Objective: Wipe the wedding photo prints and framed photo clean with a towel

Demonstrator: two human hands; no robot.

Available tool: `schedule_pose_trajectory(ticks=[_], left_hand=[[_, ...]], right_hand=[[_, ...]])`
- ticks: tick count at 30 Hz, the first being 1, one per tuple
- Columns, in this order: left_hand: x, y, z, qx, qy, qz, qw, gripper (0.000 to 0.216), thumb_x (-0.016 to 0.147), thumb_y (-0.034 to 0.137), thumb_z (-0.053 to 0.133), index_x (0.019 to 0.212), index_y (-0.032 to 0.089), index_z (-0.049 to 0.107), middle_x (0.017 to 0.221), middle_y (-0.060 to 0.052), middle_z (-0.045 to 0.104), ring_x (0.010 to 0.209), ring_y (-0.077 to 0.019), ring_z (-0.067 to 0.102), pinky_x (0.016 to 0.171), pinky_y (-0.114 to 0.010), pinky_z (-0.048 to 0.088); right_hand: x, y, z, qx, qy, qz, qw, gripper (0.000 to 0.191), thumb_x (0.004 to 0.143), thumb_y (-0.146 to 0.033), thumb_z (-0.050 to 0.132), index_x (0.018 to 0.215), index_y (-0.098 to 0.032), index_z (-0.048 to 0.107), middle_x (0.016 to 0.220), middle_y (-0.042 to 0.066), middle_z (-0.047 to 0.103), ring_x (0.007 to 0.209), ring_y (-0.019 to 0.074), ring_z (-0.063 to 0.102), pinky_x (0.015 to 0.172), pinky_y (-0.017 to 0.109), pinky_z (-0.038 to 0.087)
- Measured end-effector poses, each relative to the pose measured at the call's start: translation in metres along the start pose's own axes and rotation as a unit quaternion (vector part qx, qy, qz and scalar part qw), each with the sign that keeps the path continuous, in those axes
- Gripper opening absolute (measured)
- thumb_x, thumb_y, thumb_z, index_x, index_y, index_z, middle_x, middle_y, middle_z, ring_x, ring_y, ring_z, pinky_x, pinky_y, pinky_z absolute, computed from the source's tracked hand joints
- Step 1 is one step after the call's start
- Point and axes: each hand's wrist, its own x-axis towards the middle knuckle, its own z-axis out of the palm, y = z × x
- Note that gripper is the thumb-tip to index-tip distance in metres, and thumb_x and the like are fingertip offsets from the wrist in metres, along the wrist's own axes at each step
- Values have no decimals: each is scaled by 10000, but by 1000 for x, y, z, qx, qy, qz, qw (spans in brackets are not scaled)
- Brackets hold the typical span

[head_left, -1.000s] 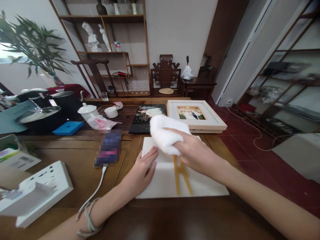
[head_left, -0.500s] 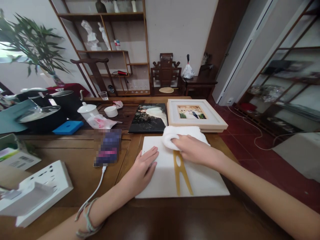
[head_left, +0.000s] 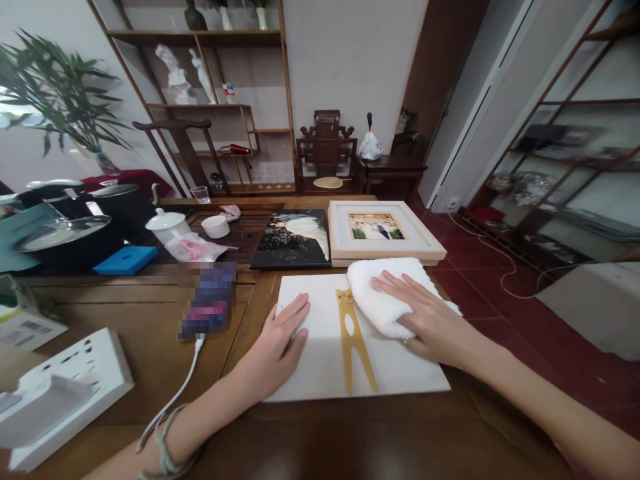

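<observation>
A white flat board (head_left: 405,377) lies on the wooden table in front of me. On its left side my left hand (head_left: 280,343) rests flat, fingers stretched out. My right hand (head_left: 430,317) lies with fingers spread on top of a folded white towel (head_left: 373,300), which covers the board's upper right part and reaches past its edge. Between my hands, a flat gold cutout (head_left: 349,340) with a small cat-like head, an oval hole and two long legs lies on the board. The right thumb is partly hidden.
Behind the board are a dark picture panel (head_left: 280,247) and a pale wooden photo frame (head_left: 385,255). To the left lie a blurred-out phone (head_left: 210,300) on a white cable, a blue box (head_left: 126,260) and a white power strip (head_left: 70,393). White cups and black pots stand beyond.
My right hand has moved right with the towel, off the top of the gold cutout, uncovering its head. Its fingers have gone from bunched to spread. My left hand stays on the board.
</observation>
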Motion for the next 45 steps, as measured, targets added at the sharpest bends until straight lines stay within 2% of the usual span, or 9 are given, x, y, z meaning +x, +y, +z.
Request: schedule_pose_trajectory(ticks=[3,8,13,19,22,29,33,41,45], left_hand=[[-1,0,0,7,-3,-1,1000,455,943,232,325,1393,171,366,1500,-112,280,1394,-236,192,1108,-514,198],[-1,0,2,15,-14,-10,1000,465,947,241,312,1397,135,355,1498,-132,278,1397,-245,179,1114,-506,183],[-1,0,2,23,-11,-12,1000,465,947,240,304,1392,119,359,1497,-133,284,1398,-240,179,1119,-494,185],[-1,0,3,25,-11,-4,1000,465,948,244,303,1393,120,355,1495,-134,287,1396,-246,187,1117,-514,180],[-1,0,3,28,-13,-6,1000,468,950,246,293,1391,99,353,1496,-143,281,1398,-242,182,1121,-508,172],[-1,0,2,33,-16,-5,999,460,947,235,310,1390,124,356,1497,-139,281,1395,-236,198,1112,-498,201],[-1,0,1,31,-16,-6,999,455,945,232,311,1388,137,359,1496,-132,287,1393,-233,203,1109,-500,207],[0,1,2,39,-24,-10,999,467,950,249,287,1383,90,359,1497,-144,275,1398,-230,186,1118,-497,189],[0,0,3,38,-22,-10,999,467,955,251,274,1390,98,351,1498,-139,275,1400,-227,179,1120,-498,179]], right_hand=[[12,-1,8,11,-18,24,999,237,681,-48,522,842,-119,681,1480,134,293,1381,341,84,1092,560,199],[16,-6,1,57,-62,28,996,248,691,-45,506,829,-113,701,1427,143,385,1367,333,181,1098,563,174],[-23,-40,-34,141,-125,37,981,333,617,-2,476,804,-167,697,1457,60,351,1376,304,155,1116,538,157],[-60,-61,-62,204,-202,15,958,273,653,-65,518,808,-237,664,1444,-46,360,1353,294,238,1091,486,292],[-46,-55,-55,185,-191,54,962,293,654,-39,489,808,-218,663,1458,-20,344,1361,285,221,1091,485,289],[14,-11,-7,116,-50,38,991,175,799,-181,528,873,-154,684,1414,114,418,1366,337,195,1070,602,219],[23,-3,1,102,-46,47,993,204,794,-156,517,901,-134,690,1431,124,387,1359,354,199,1072,604,201],[-28,-65,-54,187,-186,49,963,186,751,-135,531,787,-208,698,1432,54,373,1350,336,214,1078,594,211],[-43,-71,-70,225,-237,38,944,151,762,-176,562,803,-234,695,1416,27,394,1324,348,273,1053,566,302]])
